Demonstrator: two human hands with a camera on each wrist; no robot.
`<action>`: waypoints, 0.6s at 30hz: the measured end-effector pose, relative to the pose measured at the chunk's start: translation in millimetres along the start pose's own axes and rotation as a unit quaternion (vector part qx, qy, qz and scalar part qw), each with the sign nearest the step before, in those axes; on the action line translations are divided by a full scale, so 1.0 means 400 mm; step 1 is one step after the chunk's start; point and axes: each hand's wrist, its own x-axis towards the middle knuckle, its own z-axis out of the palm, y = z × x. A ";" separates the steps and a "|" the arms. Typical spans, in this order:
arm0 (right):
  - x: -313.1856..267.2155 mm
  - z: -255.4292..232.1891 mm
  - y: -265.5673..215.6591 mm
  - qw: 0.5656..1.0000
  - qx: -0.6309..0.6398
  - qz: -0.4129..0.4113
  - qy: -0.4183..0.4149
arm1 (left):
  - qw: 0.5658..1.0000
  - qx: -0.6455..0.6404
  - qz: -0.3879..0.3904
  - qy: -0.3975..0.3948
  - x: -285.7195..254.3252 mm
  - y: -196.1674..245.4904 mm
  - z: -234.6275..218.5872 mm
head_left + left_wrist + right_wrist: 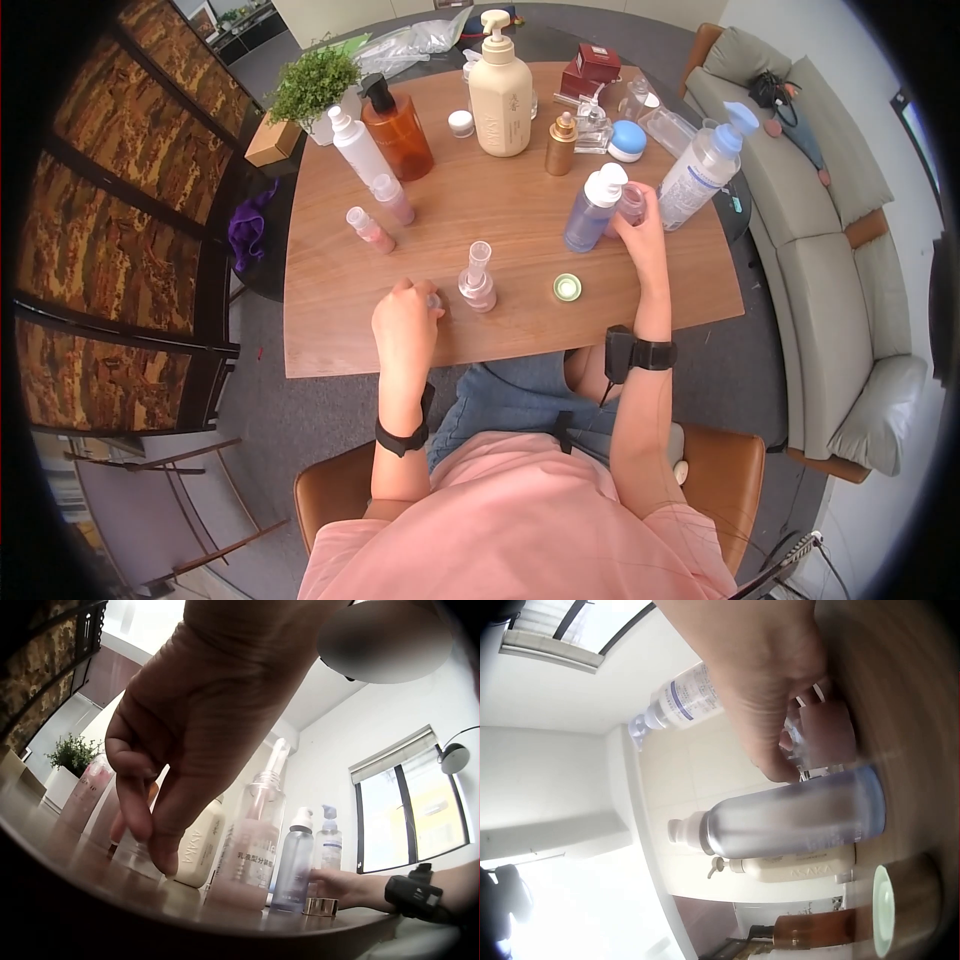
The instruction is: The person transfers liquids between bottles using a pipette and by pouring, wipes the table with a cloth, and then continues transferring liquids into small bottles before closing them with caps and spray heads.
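Observation:
My left hand [403, 325] pinches a small clear plastic cap [433, 300] low at the near side of the table; in the left wrist view the cap [136, 859] is right at the tabletop. Beside it stands a clear dispenser bottle [478, 291] with pink liquid and a tall clear top. My right hand [648, 240] grips a small clear jar with pink contents [829, 735], fingers round its upper part. Left of the jar stands a bluish bottle with a white pump [590, 215]. A gold lid with a pale green inside [885, 911] lies upturned nearer me.
Two small pink bottles, a white spray bottle [358, 145] and an amber pump bottle [400, 135] stand at the left. A big cream pump bottle [502, 105] is at the back. A tall clear bottle with a blue pump [700, 180] stands beyond my right hand.

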 end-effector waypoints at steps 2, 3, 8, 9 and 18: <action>0.000 0.000 0.002 1.000 0.017 0.004 -0.005 | 1.000 -0.001 0.000 -0.001 0.001 0.000 0.000; 0.001 0.000 0.002 1.000 0.017 0.001 -0.004 | 1.000 -0.001 0.000 -0.001 0.001 0.000 -0.001; 0.000 0.000 0.005 1.000 0.025 0.001 -0.003 | 1.000 0.019 0.006 -0.003 0.000 0.005 -0.004; 0.000 0.001 0.007 1.000 0.021 -0.002 -0.003 | 1.000 0.020 0.006 -0.003 0.000 0.004 -0.003; -0.006 -0.002 0.017 0.999 0.046 0.016 -0.013 | 1.000 0.007 0.001 -0.012 0.001 -0.004 -0.005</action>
